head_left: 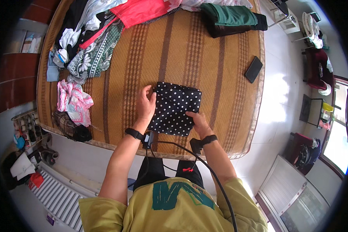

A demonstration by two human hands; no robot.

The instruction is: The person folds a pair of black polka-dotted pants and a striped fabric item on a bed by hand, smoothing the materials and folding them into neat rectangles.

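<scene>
A black cloth with white polka dots (176, 108), folded to a rough square, lies on the woven mat in front of me. My left hand (146, 105) is at its left edge, fingers loosely curved and apart from the thumb, which lies right by the cloth's side. On the lower right edge, my right hand (200, 123) grips the cloth with the thumb on top; its other fingers are mostly hidden beneath or beside the fabric. Both wrists wear black straps with small devices, and a black cable runs between them and over my right side.
The brown striped mat (143, 58) covers the bed. A heap of mixed clothes (92, 58) fills the far left, with pink-and-white clothing (74, 101) nearer. Folded green and dark garments (232, 17) lie far right. A black phone (253, 69) rests near the right edge.
</scene>
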